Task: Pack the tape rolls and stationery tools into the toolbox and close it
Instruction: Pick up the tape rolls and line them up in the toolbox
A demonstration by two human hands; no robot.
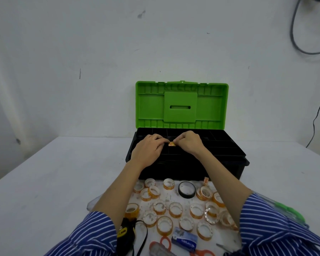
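While poised over the toolbox, left hand and right hand, each grip pinching one tape roll.

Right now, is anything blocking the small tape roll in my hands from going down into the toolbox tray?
Nothing visible does. Left hand and right hand pinch the small tape roll directly over the open black tray, and the green lid stands upright behind.
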